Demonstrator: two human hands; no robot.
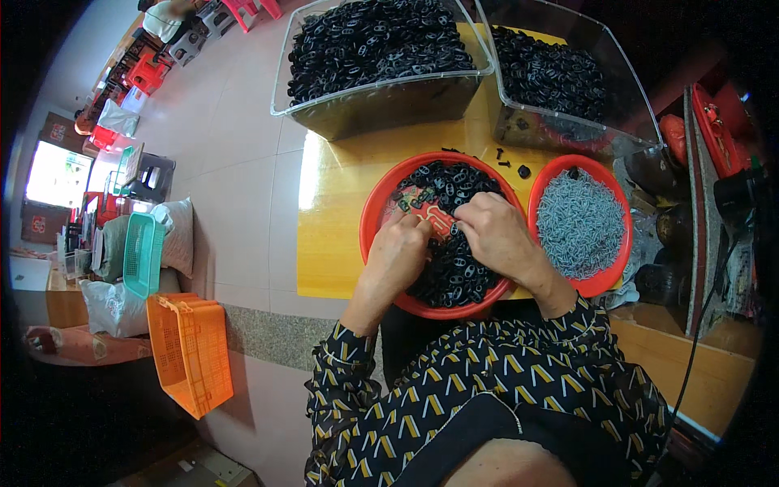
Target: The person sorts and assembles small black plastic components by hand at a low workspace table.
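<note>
Both my hands work over a red basin heaped with small black oval plastic pieces, each with two holes. A printed red and green patch of the basin's bottom shows between them. My left hand is closed in a pinch, its fingertips turned inward and whatever they hold hidden. Just to its right, my right hand is pinched too, with something small and dark at its fingertips that I cannot make out. Beside the basin stands a red bowl full of small silvery screws.
Two clear plastic bins of black pieces stand at the far side of the yellow table. A few loose black parts lie near the bowl. An orange crate and a green basket are at the left.
</note>
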